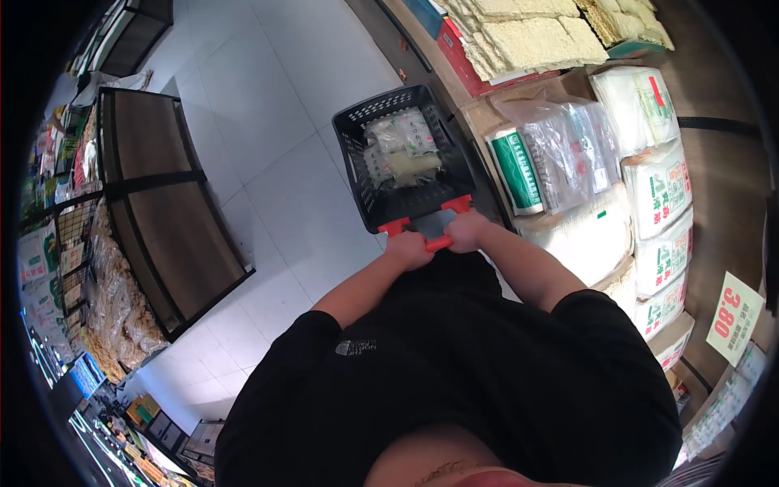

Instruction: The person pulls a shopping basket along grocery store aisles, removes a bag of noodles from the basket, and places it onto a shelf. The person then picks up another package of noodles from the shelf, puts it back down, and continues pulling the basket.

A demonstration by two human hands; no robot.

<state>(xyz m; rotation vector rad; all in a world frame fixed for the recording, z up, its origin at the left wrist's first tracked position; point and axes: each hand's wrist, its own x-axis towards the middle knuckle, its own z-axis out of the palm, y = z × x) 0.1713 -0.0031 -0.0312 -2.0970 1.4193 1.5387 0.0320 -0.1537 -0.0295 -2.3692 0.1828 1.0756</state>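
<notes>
Red handle (pixel 439 243): the left hand (pixel 410 250) and right hand (pixel 465 231) both wrap around it. Keep force even so the black shopping basket (pixel 351 170) clears the stacked packages (pixel 661 196).

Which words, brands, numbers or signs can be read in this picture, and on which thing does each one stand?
"THE NORTH FACE": on the black shirt.
"3.80": in red on the price card; its other writing is too small.
Too small or blurred to read surely: the writing on the bags in the basket, the green-labelled pack and the stacked white packs.
</notes>
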